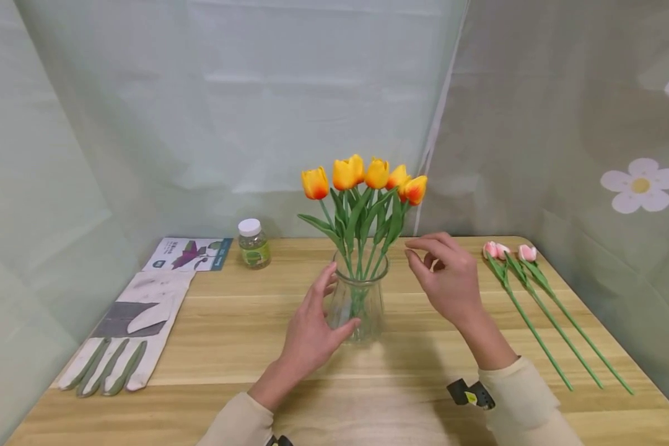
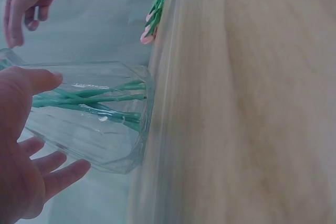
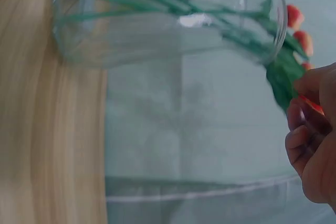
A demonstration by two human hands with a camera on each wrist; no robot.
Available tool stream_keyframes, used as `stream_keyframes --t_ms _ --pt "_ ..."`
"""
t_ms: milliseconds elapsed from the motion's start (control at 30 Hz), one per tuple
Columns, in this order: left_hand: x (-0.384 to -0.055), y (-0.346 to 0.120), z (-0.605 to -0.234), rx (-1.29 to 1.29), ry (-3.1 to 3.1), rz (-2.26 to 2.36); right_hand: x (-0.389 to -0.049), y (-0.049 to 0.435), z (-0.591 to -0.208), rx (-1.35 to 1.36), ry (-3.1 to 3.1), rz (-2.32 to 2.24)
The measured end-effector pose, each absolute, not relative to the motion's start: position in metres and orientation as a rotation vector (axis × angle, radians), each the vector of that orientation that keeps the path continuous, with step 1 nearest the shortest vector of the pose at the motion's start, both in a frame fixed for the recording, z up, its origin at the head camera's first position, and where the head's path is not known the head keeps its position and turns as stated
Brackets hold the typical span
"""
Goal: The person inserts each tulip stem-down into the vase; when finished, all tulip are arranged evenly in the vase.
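In the head view, a clear glass vase [image 1: 362,310] stands upright on the wooden table, holding several orange-yellow tulips [image 1: 376,173] with green leaves. Their stems [image 2: 94,98] cross inside the glass in the left wrist view. My left hand [image 1: 312,331] is beside the vase's left side, thumb across its front, fingers spread and loosely bent along the glass. To the right of the rim is my right hand [image 1: 448,275], raised, fingers loosely bent with nothing between them. The right wrist view has that hand overlapping a green leaf [image 3: 283,77].
Three pink-and-white tulips [image 1: 526,253] lie on the table [image 1: 245,359] at the right. At the left are a pair of work gloves [image 1: 139,316] and a printed card [image 1: 189,254]. A white-capped jar [image 1: 254,244] stands at the back. Fabric walls [image 1: 312,74] enclose the table.
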State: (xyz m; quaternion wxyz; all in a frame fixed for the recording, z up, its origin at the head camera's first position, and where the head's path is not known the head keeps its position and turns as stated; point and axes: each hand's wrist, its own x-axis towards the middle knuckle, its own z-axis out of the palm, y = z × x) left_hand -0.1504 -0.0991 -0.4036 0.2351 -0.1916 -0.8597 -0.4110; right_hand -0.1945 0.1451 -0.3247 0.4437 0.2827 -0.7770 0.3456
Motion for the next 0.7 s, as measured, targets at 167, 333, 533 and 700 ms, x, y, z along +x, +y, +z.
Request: stream_keyframes --t_ms 167,333,533,700 --pt "-0.151 -0.099 -0.403 -0.531 -2.363 -1.135 -0.198 0.173 -0.335 0.588 -2.077 0.831" --pt "-0.151 -0.098 -0.403 -0.536 -2.364 -1.133 -0.202 0.209 -0.346 0.397 -2.252 0.813" --pt "-0.15 -0.097 -0.402 -0.533 -2.368 -1.151 -0.205 0.26 -0.359 0.191 -2.45 0.772" --pt "-0.15 -0.098 -0.402 -0.54 -2.356 -1.165 -0.206 0.293 -0.367 0.054 -2.608 0.767"
